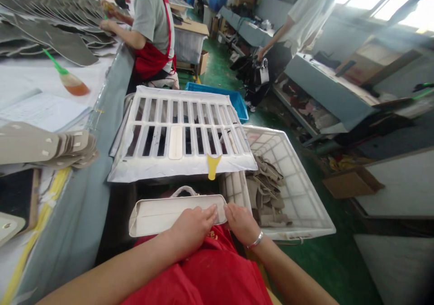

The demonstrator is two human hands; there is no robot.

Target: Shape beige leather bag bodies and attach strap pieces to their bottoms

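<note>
1. Head view, left hand: the left hand (195,223) lies palm down across the upper face of the cream bag (156,214), fingers close together and slightly bent, tips near its right end. Whether the thumb grips anything, I cannot tell.
2. Head view, right hand: the right hand (242,223), with a silver bracelet (258,240) at the wrist, holds the bag's right end at the rim, fingers drawn in narrow; the fingertips of both hands are near each other.
3. Head view, bag: it sits over the red apron (217,273) on the lap, below the white slatted rack (183,167), its handle (185,190) at the far edge.
4. Head view, surroundings: a yellow scraper (213,165) overhangs the rack's near edge, right of centre; a cream strip (175,143) lies between its middle and near edge. Right of the rack's near right corner stands a white crate (305,205) containing taupe pieces (266,192).
</note>
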